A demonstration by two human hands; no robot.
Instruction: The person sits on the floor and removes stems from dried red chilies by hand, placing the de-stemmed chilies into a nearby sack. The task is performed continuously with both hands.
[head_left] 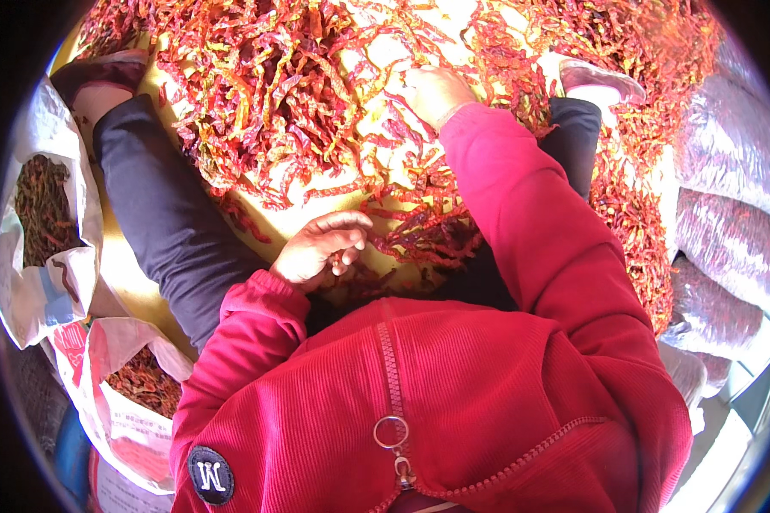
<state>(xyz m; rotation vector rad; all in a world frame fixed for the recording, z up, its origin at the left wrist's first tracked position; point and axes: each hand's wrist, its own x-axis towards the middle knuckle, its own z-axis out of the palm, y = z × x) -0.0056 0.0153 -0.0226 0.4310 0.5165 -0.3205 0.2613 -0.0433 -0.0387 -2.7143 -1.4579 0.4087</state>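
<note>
My left hand (321, 248) is low in the middle, palm inward, its fingers loosely bent and a little apart, beside a cluster of dark red dried chilies (428, 239). I see nothing clearly held in it. My right hand (432, 94) reaches forward among scattered chilies on a pale yellow surface (316, 197); its fingertips are washed out by glare, so I cannot make out what they hold. A big heap of long, wrinkled red chilies (274, 85) lies beyond my left hand, between my outstretched legs.
Open white sacks (81, 197) of darker dried chilies stand at my left. More chilies (624, 222) spread along my right. Stacked filled clear bags (727, 145) line the far right. My dark-trousered legs (158, 214) frame the sorting area, shoes at the upper corners.
</note>
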